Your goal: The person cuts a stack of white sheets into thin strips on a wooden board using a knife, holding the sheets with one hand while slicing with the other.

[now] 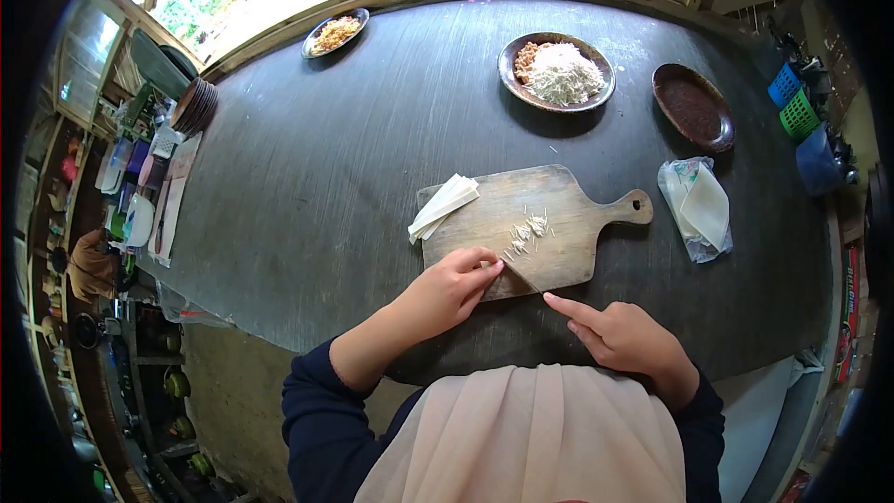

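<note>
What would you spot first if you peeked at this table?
Probably the wooden cutting board in the middle of the dark table. There the left hand pinches a thin wrapper next to a few pale shreds, and the right hand points a finger at the wrapper's edge. Farther back, a brown plate heaped with white shredded filling stands out.

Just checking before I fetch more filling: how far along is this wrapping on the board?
Done: shredded filling sits on the wrapper. In hand: the left hand pinches its near corner, with the right hand fingertip at the edge. Left: the folding and rolling; more sheets wait in the bag.
</note>
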The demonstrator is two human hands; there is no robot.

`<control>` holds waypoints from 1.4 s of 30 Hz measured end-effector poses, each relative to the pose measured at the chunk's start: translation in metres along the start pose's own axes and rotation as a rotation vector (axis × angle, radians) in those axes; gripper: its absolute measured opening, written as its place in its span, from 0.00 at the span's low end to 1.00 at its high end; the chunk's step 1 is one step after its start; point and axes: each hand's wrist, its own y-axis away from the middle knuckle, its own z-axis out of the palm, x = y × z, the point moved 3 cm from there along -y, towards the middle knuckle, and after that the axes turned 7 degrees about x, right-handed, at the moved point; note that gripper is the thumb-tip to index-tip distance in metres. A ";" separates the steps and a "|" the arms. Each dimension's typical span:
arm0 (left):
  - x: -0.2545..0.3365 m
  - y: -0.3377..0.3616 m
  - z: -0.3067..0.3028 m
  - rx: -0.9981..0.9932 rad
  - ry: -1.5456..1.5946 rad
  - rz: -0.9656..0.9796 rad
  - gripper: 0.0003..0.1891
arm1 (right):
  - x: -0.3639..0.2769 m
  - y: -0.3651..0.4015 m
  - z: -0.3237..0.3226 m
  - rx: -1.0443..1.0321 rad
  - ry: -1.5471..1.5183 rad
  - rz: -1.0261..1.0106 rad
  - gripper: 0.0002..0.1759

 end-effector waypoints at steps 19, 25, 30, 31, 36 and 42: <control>0.002 -0.002 0.000 0.006 -0.017 0.019 0.18 | 0.004 0.002 -0.003 -0.043 -0.047 0.048 0.28; 0.001 -0.001 -0.001 0.000 0.005 -0.014 0.18 | 0.002 -0.003 0.004 0.057 -0.028 -0.026 0.29; 0.000 0.000 0.000 0.000 -0.005 -0.003 0.19 | 0.000 -0.002 0.002 0.020 -0.035 -0.006 0.28; 0.000 0.000 0.000 0.001 -0.004 -0.002 0.19 | 0.000 -0.003 0.001 0.022 -0.041 -0.006 0.28; 0.003 -0.001 -0.001 0.028 -0.001 0.021 0.14 | 0.001 -0.002 0.001 0.015 -0.081 -0.008 0.28; 0.002 0.000 -0.001 0.040 -0.015 0.032 0.14 | 0.002 -0.002 0.000 -0.003 -0.113 -0.008 0.28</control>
